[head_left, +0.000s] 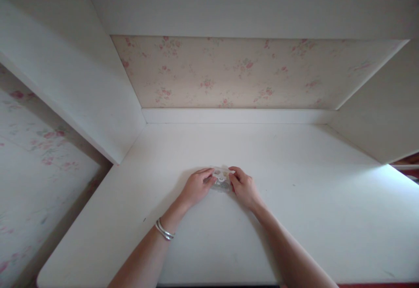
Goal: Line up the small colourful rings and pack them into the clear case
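Observation:
Between my hands is a small clear plastic packet or case [221,180] with white and greyish bits showing in it; its exact kind is too small to make out. My left hand [199,186] is closed on its left side, thumb on top. On the right side, my right hand [244,186] grips it too, with thumb and fingers bent around the edge. The packet is at or just over the white desk top [209,240]. Two silver bangles [164,230] circle my left wrist.
White side panels rise at the left [85,70] and right [382,96], with a shelf [229,15] overhead. A low white ledge [238,116] runs along the back below floral wallpaper [229,72]. Some reddish-brown things [407,166] show past the right panel.

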Demonstrator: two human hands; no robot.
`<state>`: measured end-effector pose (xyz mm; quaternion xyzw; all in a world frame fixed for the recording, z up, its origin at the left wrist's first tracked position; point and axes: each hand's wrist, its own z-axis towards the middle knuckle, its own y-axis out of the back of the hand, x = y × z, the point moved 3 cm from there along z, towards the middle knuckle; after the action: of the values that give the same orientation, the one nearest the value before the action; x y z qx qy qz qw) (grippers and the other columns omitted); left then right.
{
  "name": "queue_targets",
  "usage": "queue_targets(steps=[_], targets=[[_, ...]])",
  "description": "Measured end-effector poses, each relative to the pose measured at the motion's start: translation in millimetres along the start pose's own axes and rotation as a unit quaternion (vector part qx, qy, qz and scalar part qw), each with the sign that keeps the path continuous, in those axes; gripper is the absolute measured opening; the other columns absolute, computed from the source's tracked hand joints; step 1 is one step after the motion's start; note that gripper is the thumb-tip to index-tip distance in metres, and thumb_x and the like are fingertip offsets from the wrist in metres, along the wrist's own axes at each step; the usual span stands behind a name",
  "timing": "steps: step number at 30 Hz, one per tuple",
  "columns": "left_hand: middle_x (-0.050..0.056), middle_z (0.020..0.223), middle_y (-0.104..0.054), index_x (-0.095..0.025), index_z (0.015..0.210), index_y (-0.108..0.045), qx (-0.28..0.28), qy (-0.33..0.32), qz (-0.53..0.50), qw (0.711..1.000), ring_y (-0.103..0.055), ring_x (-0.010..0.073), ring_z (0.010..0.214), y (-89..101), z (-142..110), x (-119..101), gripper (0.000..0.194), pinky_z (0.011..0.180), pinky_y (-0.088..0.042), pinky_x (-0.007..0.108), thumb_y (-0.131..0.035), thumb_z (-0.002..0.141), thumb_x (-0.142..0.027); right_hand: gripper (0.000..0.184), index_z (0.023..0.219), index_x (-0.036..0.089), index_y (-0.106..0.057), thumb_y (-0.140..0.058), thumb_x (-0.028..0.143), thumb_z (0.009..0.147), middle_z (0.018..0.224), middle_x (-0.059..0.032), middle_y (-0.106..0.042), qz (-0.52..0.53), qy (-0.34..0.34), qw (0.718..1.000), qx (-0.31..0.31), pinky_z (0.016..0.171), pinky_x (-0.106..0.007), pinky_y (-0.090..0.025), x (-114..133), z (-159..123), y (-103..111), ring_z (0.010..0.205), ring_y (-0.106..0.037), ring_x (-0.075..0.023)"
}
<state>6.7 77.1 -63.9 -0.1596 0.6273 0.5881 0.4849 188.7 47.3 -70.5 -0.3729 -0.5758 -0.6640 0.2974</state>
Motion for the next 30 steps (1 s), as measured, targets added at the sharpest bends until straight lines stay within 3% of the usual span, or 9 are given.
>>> queue_targets(steps=[5, 9, 12, 17, 23, 30], targets=[[0.006, 0.134, -0.050, -0.020, 0.128, -0.051, 0.011, -0.008, 0.003, 1.000, -0.053, 0.0188, 0.116, -1.3, -1.0, 2.2, 0.045, 0.102, -0.041, 0.033, -0.048, 0.087, -0.039, 0.039, 0.111, 0.019, -0.061, -0.040, 0.038, 0.085, 0.075, -0.0033, -0.067, -0.010, 0.003, 1.000, 0.005, 0.061, -0.026, -0.041, -0.6, 0.1, -0.7, 0.067, -0.059, -0.0168], [0.008, 0.144, -0.036, -0.018, 0.137, -0.038, 0.029, -0.047, 0.047, 0.997, -0.033, 0.0216, 0.132, 2.9, -3.3, -1.8, 0.060, 0.111, -0.027, 0.038, -0.054, 0.084, -0.041, 0.037, 0.110, 0.019, -0.063, -0.040, 0.036, 0.087, 0.099, -0.0065, -0.068, -0.014, 0.042, 0.999, 0.000, 0.077, -0.029, -0.044, 3.0, -0.4, -0.2, 0.088, -0.061, -0.0192], [0.009, 0.143, -0.038, -0.019, 0.137, -0.038, 0.067, -0.063, 0.064, 0.994, -0.032, 0.0224, 0.133, 4.5, -5.3, -4.6, 0.064, 0.111, -0.026, 0.039, -0.053, 0.083, -0.048, 0.036, 0.108, 0.019, -0.065, -0.039, 0.034, 0.087, 0.106, -0.0069, -0.067, -0.015, 0.055, 0.998, -0.001, 0.084, -0.031, -0.043, 4.0, -0.5, -0.5, 0.095, -0.060, -0.0196], [0.012, 0.138, -0.042, -0.019, 0.136, -0.038, 0.066, -0.060, 0.086, 0.992, -0.038, 0.0275, 0.127, 2.2, -7.2, -4.5, 0.093, 0.107, -0.031, 0.041, -0.076, 0.058, -0.052, 0.035, 0.106, 0.019, -0.064, -0.039, 0.036, 0.089, 0.103, -0.0066, -0.067, -0.022, 0.056, 0.998, -0.001, 0.081, -0.031, -0.044, 4.0, -0.6, -1.0, 0.092, -0.060, -0.0191], [0.008, 0.132, -0.048, -0.022, 0.131, -0.042, 0.048, -0.072, 0.091, 0.992, -0.043, 0.0255, 0.122, 1.3, -6.3, -7.1, 0.082, 0.105, -0.033, 0.040, -0.075, 0.061, -0.048, 0.035, 0.106, 0.019, -0.063, -0.041, 0.038, 0.089, 0.096, -0.0055, -0.068, -0.030, 0.049, 0.998, 0.007, 0.073, -0.029, -0.045, 3.4, -0.8, -2.3, 0.081, -0.061, -0.0171], [0.008, 0.128, -0.052, -0.023, 0.130, -0.042, 0.031, -0.068, 0.084, 0.994, -0.047, 0.0250, 0.117, 1.3, -6.9, -8.9, 0.086, 0.102, -0.035, 0.039, -0.078, 0.056, -0.048, 0.034, 0.106, 0.019, -0.064, -0.039, 0.035, 0.091, 0.102, -0.0060, -0.067, -0.041, 0.088, 0.995, -0.006, 0.080, -0.029, -0.045, 5.7, -2.0, -1.8, 0.090, -0.061, -0.0174]])
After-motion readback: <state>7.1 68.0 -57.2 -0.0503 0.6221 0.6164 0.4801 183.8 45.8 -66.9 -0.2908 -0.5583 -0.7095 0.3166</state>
